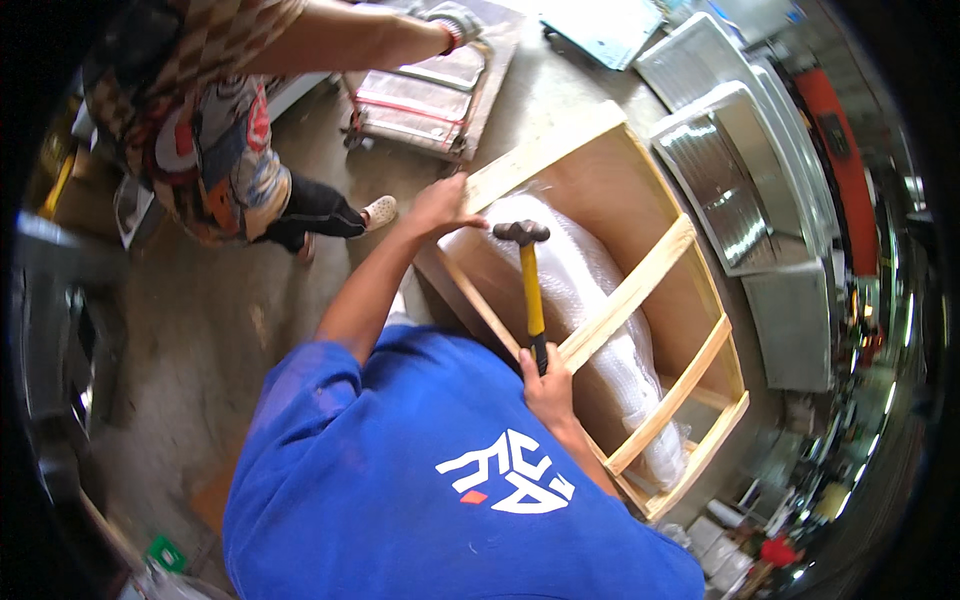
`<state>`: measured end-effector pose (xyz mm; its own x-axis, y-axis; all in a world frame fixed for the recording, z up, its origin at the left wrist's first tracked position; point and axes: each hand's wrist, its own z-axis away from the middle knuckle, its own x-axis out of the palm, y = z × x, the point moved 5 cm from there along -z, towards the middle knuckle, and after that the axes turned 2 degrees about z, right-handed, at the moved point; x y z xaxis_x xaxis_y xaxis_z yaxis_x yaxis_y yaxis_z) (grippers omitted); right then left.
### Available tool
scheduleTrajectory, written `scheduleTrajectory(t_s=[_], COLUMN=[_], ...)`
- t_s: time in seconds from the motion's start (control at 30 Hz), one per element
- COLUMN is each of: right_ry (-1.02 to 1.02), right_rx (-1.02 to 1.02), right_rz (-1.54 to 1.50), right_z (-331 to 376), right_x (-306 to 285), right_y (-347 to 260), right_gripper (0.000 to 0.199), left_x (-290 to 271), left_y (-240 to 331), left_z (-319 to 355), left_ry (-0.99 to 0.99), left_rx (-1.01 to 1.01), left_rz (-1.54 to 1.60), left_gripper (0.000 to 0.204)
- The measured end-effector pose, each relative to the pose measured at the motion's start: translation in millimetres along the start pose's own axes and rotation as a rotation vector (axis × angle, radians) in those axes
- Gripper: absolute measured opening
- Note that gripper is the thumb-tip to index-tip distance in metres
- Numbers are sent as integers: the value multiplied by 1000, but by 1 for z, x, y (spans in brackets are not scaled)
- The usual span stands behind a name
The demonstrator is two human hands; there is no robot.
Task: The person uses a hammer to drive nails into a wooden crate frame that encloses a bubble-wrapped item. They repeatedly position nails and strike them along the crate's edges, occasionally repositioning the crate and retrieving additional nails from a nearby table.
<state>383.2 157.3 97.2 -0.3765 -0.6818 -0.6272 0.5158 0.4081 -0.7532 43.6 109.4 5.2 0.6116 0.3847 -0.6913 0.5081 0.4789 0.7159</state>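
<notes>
Gripping the black end of a yellow-handled hammer (532, 290), the right hand (550, 385) is closed beside the near edge of an open wooden crate (625, 190); the hammer's dark head is raised over the opening. The left hand (440, 208) rests at the near end of the crate's upper plank (550, 155), thumb extended; whether it pinches anything cannot be told.

The hammer partly blocks the view of the crate's contents, and the blue shirt (430, 450) hides part of the near side. The crate contains 1 long item in bubble wrap (590, 270), lying lengthwise, partly covered by the slats. Counted across the opening are 4 pieces of timber: the upper plank, 2 middle slats (635, 290) and 1 slat at the lower end (705, 455).

Beyond, at upper left, 1 co-worker (205, 150) in patterned clothing extends a gloved hand (455, 22) over 1 flat trolley (425, 140) with red and grey bars. To the right, several pale, flat panels (790, 320) stand near the crate, their exact number unclear; behind them rises 1 orange-red panel (840, 170).
</notes>
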Motion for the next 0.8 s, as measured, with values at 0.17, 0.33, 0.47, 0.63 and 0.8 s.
scheduleTrajectory(t_s=[0.17,0.33,0.47,0.63,0.8], right_ry=[115,249,402,746,1221], right_rx=[178,289,374,559,889], right_rz=[-137,-125,-109,-104,-167], right_z=[28,37,51,91,163], right_x=[-1,-3,-21,-8,71], right_y=[18,38,37,37,16], right_gripper=[29,29,31,36,36], left_x=[-15,-14,-9,10,40], left_y=[6,1,15,-4,-30], left_z=[8,7,-19,-123,-200], left_ry=[67,56,-191,-132,-28], left_rx=[-29,-4,-28,373,583], left_rz=[44,49,63,-112,-223], left_gripper=[74,72,74,71,110])
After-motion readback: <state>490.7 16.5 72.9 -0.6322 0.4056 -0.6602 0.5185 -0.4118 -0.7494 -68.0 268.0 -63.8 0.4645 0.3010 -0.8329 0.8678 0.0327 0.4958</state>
